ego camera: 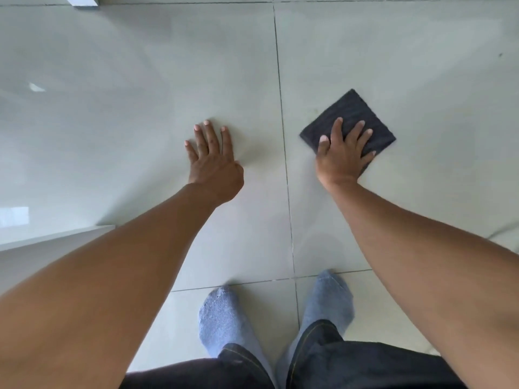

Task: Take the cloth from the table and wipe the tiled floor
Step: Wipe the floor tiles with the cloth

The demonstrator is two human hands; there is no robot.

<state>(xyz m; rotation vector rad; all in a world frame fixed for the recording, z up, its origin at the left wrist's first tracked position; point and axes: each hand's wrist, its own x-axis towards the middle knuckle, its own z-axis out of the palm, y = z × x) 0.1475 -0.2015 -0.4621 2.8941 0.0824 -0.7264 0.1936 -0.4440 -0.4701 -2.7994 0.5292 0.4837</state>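
Observation:
A dark grey folded cloth (354, 113) lies flat on the pale tiled floor (168, 80), right of a grout line. My right hand (343, 154) presses down on the cloth's near half with fingers spread, covering that part. My left hand (214, 161) rests flat on the bare tile left of the grout line, fingers apart, holding nothing. The table is out of view.
My two feet in blue-grey socks (222, 313) stand on the tiles just below the hands, with dark trouser hems over them. A white edge of furniture or a wall base (56, 237) juts in at the left. Another white corner (84, 0) shows at the top left.

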